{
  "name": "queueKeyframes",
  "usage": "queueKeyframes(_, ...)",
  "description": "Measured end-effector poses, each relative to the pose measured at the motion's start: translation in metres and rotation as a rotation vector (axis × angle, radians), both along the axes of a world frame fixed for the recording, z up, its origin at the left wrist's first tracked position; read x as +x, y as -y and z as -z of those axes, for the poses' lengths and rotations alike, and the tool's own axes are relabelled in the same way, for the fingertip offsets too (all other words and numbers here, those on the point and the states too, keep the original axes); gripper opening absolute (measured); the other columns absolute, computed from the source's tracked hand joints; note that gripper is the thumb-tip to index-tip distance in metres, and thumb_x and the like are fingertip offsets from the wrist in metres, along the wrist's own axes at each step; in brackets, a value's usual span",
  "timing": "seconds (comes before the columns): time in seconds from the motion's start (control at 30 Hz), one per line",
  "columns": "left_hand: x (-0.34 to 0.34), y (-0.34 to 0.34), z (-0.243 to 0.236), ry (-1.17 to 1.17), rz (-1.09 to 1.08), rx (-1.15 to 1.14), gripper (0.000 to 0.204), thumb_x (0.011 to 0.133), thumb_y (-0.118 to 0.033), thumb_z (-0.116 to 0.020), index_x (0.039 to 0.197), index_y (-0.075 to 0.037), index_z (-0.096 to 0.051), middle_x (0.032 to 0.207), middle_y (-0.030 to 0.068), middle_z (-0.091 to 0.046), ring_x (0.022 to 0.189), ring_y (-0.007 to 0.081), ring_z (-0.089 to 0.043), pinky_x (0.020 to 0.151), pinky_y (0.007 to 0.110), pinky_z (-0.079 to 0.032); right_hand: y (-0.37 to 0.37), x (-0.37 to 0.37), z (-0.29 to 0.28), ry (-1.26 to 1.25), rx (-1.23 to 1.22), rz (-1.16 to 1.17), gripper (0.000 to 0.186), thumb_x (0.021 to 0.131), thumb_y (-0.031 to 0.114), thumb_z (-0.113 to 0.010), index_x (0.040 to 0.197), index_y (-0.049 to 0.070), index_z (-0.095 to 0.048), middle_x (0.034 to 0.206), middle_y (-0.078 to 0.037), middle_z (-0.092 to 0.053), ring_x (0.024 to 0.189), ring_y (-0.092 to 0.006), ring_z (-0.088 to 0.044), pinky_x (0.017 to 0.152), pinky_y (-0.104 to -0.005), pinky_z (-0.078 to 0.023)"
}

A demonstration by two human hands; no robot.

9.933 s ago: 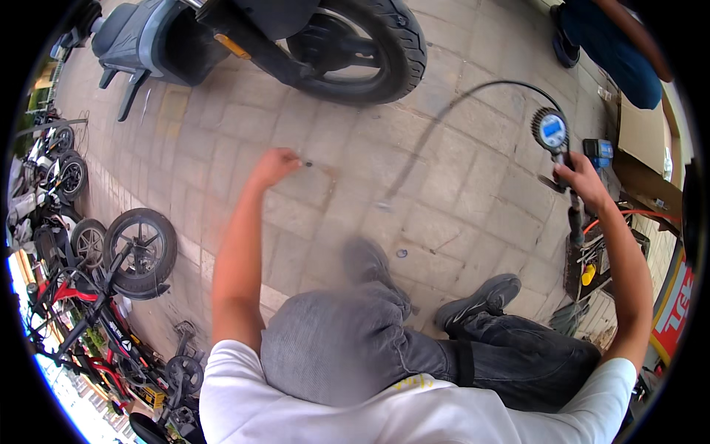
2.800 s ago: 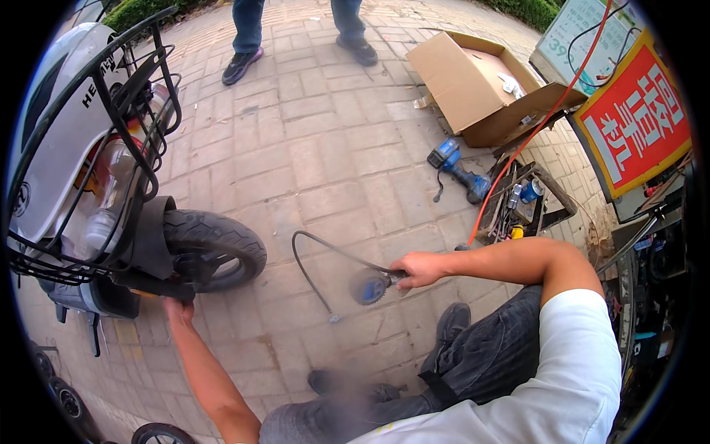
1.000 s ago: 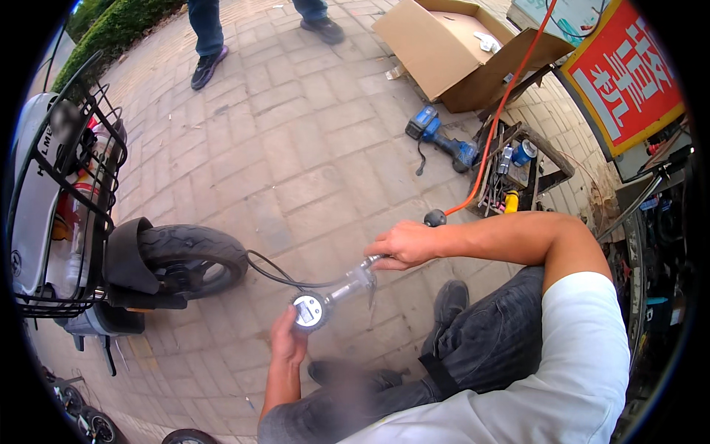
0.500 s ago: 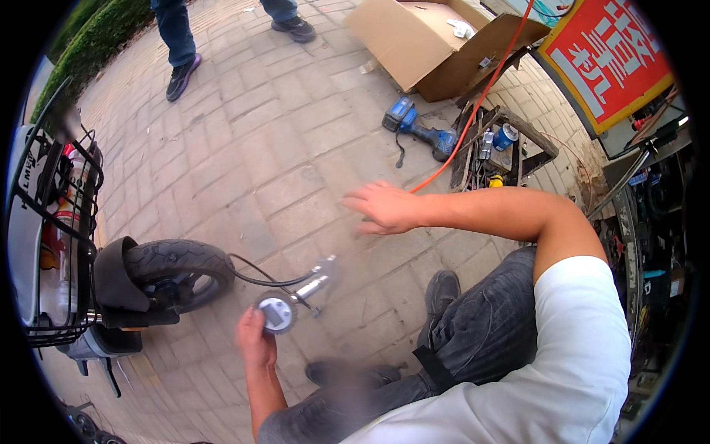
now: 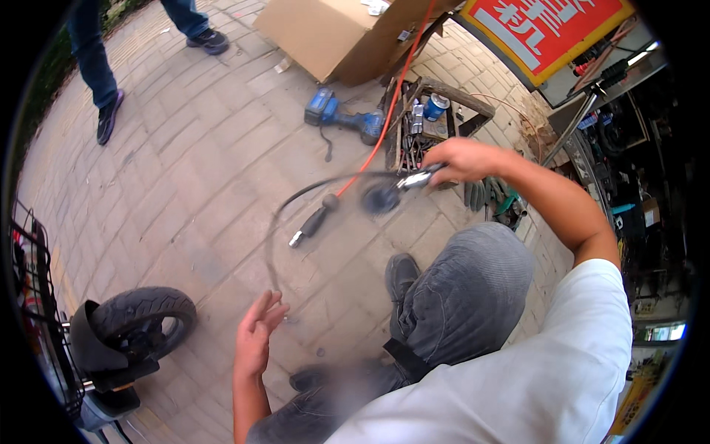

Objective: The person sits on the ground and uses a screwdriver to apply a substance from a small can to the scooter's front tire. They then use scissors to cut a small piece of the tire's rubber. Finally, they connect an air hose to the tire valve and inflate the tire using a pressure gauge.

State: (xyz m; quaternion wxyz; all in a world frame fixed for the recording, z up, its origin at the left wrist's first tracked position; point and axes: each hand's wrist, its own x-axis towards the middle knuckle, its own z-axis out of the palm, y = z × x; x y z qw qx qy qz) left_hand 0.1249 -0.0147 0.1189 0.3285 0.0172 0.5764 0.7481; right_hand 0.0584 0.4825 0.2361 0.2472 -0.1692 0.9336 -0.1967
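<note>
My right hand (image 5: pixel 466 159) is closed around the handle of a tire inflator gauge (image 5: pixel 381 198), held just above the near side of the tool tray. The gauge's round dial end is dark and blurred. From it a thin black hose (image 5: pixel 277 214) loops left and down toward my left hand (image 5: pixel 259 333). That hand is raised over the paving with its fingers apart, and the hose's lower end shows faintly beside the fingertips. Between the hands, an orange air hose (image 5: pixel 373 152) ends in a black-and-silver connector (image 5: pixel 313 223).
A wooden tool tray (image 5: pixel 473 111) holds a blue can (image 5: pixel 436 106) and hand tools. A blue cordless power tool (image 5: pixel 344 117) lies beside it, below a cardboard box (image 5: pixel 318 37). At left stands a scooter's front wheel (image 5: pixel 144 318). Another person's legs (image 5: pixel 92 59) are at upper left.
The inflator gauge has passed from my left hand to my right, which has carried it rightward toward the tool tray. My left hand has let go. The view has shifted right.
</note>
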Motion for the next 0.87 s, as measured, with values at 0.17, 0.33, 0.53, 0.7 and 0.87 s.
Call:
queueKeyframes(0.17, 0.006, 0.003, 0.004, 0.092, -0.016, 0.013, 0.075, 0.088, -0.052, -0.058, 0.134, 0.005, -0.042, 0.132, 0.0213, -0.051, 0.114, 0.0315, -0.057, 0.097, 0.042, -0.044, -0.11, 0.001, 0.009, -0.036, 0.419, 0.215, 0.027, 0.08, 0.025, -0.069, 0.099, 0.006, -0.064, 0.086, -0.015, -0.065, 0.084, -0.0334, -0.061, 0.074, -0.0426, -0.047)
queueKeyframes(0.33, 0.005, 0.031, -0.057, -0.026, -0.075, -0.038, 0.061, 0.092, -0.04, -0.056, 0.13, 0.007, -0.046, 0.125, 0.0245, -0.055, 0.115, 0.032, -0.056, 0.097, 0.043, -0.043, -0.061, -0.017, -0.012, -0.525, 0.333, 0.24, 0.045, 0.085, 0.03, -0.065, 0.121, 0.005, -0.057, 0.123, -0.014, -0.056, 0.116, -0.0334, -0.05, 0.098, -0.0404, -0.041)
queueKeyframes(0.53, 0.008, 0.001, -0.205, -0.349, -0.113, -0.207, 0.053, 0.093, -0.035, -0.059, 0.129, 0.002, -0.051, 0.125, 0.0164, -0.058, 0.124, 0.034, -0.049, 0.106, 0.051, -0.034, 0.16, 0.016, -0.091, -0.387, -0.531, -0.123, 0.033, 0.084, 0.025, -0.067, 0.109, 0.005, -0.06, 0.107, -0.013, -0.06, 0.101, -0.031, -0.056, 0.088, -0.0409, -0.045)
queueKeyframes(0.7, 0.015, -0.063, -0.144, -0.452, -0.333, -0.601, 0.03, 0.092, -0.009, -0.05, 0.115, 0.009, -0.055, 0.096, 0.0163, -0.067, 0.09, 0.0224, -0.064, 0.083, 0.033, -0.049, 0.213, 0.032, -0.037, -0.349, -0.604, -0.031, 0.028, 0.083, 0.023, -0.066, 0.102, 0.003, -0.061, 0.105, -0.013, -0.059, 0.099, -0.0312, -0.055, 0.086, -0.0408, -0.045)
queueKeyframes(0.87, 0.011, -0.038, -0.136, 0.046, -0.316, -0.716, 0.021, 0.095, -0.016, -0.051, 0.094, 0.001, -0.063, 0.071, 0.0104, -0.063, 0.068, 0.0157, -0.059, 0.062, 0.031, -0.047, 0.235, 0.018, -0.049, -0.03, -0.447, 0.037, 0.025, 0.081, 0.02, -0.064, 0.099, 0.002, -0.061, 0.101, -0.014, -0.058, 0.098, -0.0328, -0.054, 0.086, -0.0416, -0.045)
